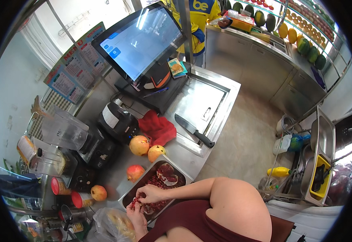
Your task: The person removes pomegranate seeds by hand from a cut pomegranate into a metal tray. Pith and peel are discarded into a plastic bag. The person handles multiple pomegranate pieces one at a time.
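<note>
Both hands meet over the near left part of a steel tray (189, 179) that holds loose pomegranate seeds (154, 208). My left hand (136, 214) grips a small piece of pomegranate (135, 201) from below. The fingers of my right hand (149, 193) touch the same piece from above; whether they also grip it is hidden. A larger opened pomegranate piece (166, 173) lies in the far end of the tray. Whole pomegranates (135, 173) stand on the counter beyond the tray. A clear plastic bag (112, 222) with fruit in it lies left of my left hand.
A knife (194, 130) with a black handle lies on the steel counter, near a red cloth (157, 128). Blenders (94, 151), a receipt printer (118, 121) and a touchscreen (139, 42) stand farther back. A person (198, 30) in yellow and blue is beyond the screen. Sinks (325, 136) are at the right.
</note>
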